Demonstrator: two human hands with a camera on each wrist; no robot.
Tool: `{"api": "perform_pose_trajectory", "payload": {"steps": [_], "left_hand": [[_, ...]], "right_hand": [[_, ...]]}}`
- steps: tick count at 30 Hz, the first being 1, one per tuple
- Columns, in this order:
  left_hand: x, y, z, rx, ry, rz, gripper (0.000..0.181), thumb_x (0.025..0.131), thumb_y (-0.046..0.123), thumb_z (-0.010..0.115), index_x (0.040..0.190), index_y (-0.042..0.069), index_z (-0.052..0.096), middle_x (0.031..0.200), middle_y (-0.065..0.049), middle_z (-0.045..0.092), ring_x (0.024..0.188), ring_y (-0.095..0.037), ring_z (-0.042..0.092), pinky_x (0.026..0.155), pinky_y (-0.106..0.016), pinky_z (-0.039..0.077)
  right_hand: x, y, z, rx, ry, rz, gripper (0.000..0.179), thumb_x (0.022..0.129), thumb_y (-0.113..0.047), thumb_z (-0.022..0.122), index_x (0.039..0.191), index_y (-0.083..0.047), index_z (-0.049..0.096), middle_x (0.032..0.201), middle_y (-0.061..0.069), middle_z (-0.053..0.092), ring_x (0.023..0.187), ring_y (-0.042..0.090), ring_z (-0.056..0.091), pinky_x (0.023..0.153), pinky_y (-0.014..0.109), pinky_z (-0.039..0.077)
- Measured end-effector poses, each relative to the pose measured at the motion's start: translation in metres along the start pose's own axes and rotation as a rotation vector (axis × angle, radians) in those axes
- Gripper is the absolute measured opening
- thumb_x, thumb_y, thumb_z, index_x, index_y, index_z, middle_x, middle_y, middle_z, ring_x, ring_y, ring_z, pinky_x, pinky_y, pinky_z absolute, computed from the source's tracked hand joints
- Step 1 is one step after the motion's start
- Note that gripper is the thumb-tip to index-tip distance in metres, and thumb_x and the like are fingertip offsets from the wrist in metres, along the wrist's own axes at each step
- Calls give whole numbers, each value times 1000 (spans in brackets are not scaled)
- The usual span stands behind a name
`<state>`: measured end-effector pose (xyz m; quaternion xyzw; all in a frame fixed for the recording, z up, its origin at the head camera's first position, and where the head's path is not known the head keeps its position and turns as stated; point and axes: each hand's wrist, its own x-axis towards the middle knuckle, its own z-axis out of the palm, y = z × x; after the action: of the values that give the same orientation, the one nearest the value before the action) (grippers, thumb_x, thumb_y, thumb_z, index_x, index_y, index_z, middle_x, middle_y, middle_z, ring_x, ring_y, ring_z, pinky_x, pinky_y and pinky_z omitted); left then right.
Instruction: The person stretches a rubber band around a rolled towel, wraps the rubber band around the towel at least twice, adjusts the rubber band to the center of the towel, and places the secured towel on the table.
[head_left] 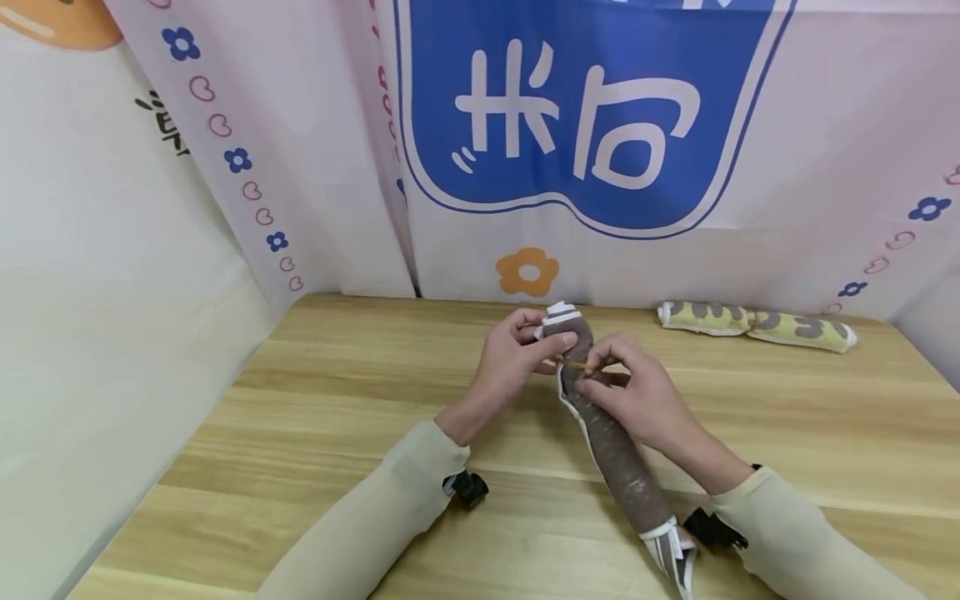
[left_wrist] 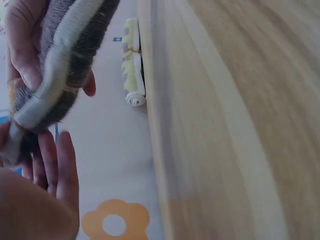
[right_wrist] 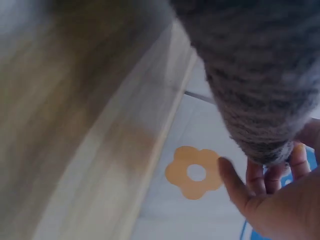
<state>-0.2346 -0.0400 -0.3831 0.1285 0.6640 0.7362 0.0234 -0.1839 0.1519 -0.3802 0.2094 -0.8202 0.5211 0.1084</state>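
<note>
A brown rolled towel [head_left: 618, 458] with white edges lies slantwise over the table, its far end raised between the hands. My left hand [head_left: 504, 360] grips the roll near its far end, thumb across the top. From the other side, my right hand [head_left: 647, 396] pinches a thin yellow-orange rubber band [head_left: 577, 365], stretched at a narrowed part of the roll. In the left wrist view the white edge of the towel [left_wrist: 60, 55] runs along the roll. At the near end, striped cloth flares out loosely.
A second rolled towel [head_left: 798, 327], yellow-green with grey patterns and tied at its middle, lies at the back right of the wooden table [head_left: 322, 417]. Behind the table hangs a printed cloth [head_left: 337, 208] with a blue sign and an orange flower.
</note>
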Motion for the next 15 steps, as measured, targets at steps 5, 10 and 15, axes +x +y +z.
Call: {"api": "perform_pose_trajectory", "payload": {"steps": [5, 10, 15], "left_hand": [[4, -3, -6, -77, -154, 2, 37, 96, 9, 75, 130, -5, 67, 110, -10, 76, 92, -15, 72, 80, -38, 63], [4, -6, -10, -123, -202, -32, 36, 95, 10, 72, 125, -10, 67, 105, -5, 71, 91, -14, 69, 85, -35, 62], [4, -6, -12, -142, -177, -74, 42, 95, 11, 75, 131, -7, 67, 108, -6, 73, 90, -13, 69, 81, -29, 60]], "right_hand": [[1, 2, -4, 182, 31, 102, 22, 90, 6, 79, 100, 2, 60, 103, 8, 60, 99, 15, 60, 81, 24, 54], [3, 4, -5, 301, -29, 112, 20, 92, 6, 76, 103, 4, 59, 101, 8, 60, 94, 16, 59, 74, 25, 50], [4, 7, -5, 374, -102, 172, 20, 95, 3, 73, 106, 6, 57, 99, 4, 61, 91, 15, 59, 73, 25, 51]]}}
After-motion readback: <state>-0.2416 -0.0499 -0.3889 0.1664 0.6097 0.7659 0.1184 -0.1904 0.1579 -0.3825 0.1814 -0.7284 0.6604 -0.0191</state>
